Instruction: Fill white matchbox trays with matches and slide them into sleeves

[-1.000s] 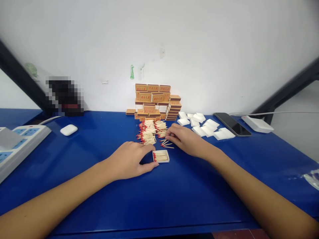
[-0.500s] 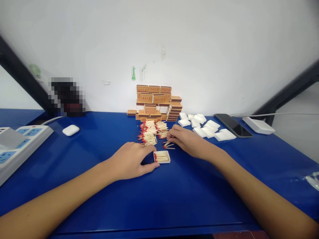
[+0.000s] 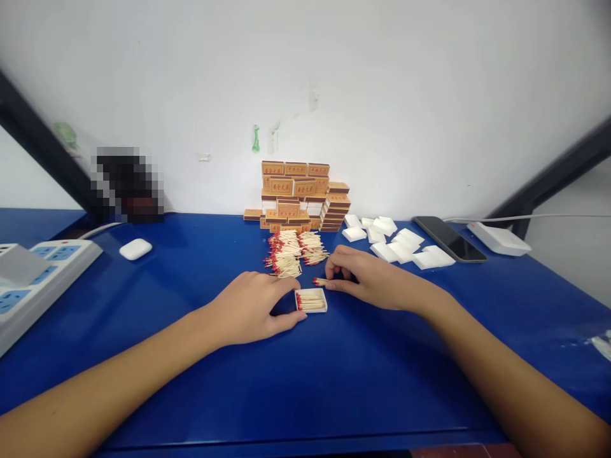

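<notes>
A small white matchbox tray with red-tipped matches in it lies on the blue table. My left hand holds the tray's left side between thumb and fingers. My right hand rests just right of the tray, fingers pinched on a few matches whose red tips stick out to the left. A loose pile of matches lies just behind both hands.
Brown matchbox sleeves are stacked against the wall. Several empty white trays lie to the right, then a phone and a white adapter. At left sit an earbud case and a power strip.
My right hand has gathered the loose matches beside the pile and drawn them toward me, close to the tray. My left hand has stayed on the tray.
</notes>
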The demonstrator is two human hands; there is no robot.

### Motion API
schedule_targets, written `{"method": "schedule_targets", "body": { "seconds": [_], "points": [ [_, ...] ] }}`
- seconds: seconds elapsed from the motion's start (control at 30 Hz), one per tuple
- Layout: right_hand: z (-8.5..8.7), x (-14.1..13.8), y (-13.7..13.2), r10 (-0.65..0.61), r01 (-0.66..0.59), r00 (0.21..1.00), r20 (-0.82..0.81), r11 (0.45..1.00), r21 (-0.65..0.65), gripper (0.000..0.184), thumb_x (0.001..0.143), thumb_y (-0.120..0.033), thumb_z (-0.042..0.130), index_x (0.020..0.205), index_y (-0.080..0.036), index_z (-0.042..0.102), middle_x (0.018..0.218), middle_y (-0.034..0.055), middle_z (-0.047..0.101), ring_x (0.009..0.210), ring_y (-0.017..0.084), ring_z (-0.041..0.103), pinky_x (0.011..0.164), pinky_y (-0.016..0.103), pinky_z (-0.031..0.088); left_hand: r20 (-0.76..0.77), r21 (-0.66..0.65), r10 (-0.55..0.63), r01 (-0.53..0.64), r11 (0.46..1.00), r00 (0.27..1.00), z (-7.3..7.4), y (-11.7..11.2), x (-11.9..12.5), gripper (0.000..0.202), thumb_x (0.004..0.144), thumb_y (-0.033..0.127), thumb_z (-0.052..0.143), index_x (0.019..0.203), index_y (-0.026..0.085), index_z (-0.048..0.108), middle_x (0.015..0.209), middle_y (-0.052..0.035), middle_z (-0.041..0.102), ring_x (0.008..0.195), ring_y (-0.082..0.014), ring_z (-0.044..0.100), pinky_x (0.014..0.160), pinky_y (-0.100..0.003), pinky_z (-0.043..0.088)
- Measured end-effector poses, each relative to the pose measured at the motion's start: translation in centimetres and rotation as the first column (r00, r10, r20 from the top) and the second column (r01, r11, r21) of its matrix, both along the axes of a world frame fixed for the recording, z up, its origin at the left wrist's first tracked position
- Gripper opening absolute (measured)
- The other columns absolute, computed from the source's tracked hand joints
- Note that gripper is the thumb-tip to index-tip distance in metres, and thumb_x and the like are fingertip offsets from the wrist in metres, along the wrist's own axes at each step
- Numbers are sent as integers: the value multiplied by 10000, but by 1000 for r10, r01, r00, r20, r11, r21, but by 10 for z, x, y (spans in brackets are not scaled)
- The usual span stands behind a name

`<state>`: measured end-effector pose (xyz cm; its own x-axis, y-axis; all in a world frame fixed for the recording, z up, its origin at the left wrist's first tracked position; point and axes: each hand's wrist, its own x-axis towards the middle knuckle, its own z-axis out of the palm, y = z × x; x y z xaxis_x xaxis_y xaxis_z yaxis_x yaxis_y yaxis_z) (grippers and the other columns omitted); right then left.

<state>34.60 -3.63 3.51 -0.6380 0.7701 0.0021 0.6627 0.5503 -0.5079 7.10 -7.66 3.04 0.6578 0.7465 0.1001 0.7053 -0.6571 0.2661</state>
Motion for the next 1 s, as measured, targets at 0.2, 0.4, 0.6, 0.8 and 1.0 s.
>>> {"method": "schedule_targets", "body": {
  "seconds": [0.2,0.4,0.6,0.8,1.0],
  "points": [
    [-1,-1,2,-38,38,999,0,999,-18,235,1018,-438,582,933,-226,634,963,40,606,779,174,557,689,325,448,-17,-7,-3,2,1000,1000,1,0,0,397,965,500,634,1219,199,685,694,2,662,584,-186,632,564,-292,427],
    [1,0,1,-48,49,999,20,998,-28,284,1009,-467,587,875,-219,626,895,42,627,752,181,553,663,326,433,-7,-2,0,0,1000,1000,1,0,0,392,961,495,639,1215,201,688,681,9,653,575,-175,629,585,-290,456],
    [4,-2,0,-67,69,996,50,997,-43,231,1005,-405,589,867,-222,618,894,44,649,750,188,561,662,335,429,-13,-7,-2,2,1000,1000,0,-1,-1,403,964,503,634,1219,197,688,688,4,658,580,-178,627,568,-289,431],
    [3,-2,-1,-62,64,995,79,998,-27,252,1026,-408,561,860,-224,610,925,53,650,786,201,577,692,347,433,-16,-12,0,0,1000,1000,0,0,0,407,968,508,628,1225,198,685,702,0,668,593,-181,630,566,-289,411],
    [2,-1,-4,-61,63,992,114,998,-15,304,1055,-445,504,865,-224,592,963,64,652,784,201,594,708,353,445,-24,-24,4,-5,1000,1000,2,0,0,401,972,502,621,1229,200,683,704,-1,670,595,-188,624,567,-294,398]
  ]
}}
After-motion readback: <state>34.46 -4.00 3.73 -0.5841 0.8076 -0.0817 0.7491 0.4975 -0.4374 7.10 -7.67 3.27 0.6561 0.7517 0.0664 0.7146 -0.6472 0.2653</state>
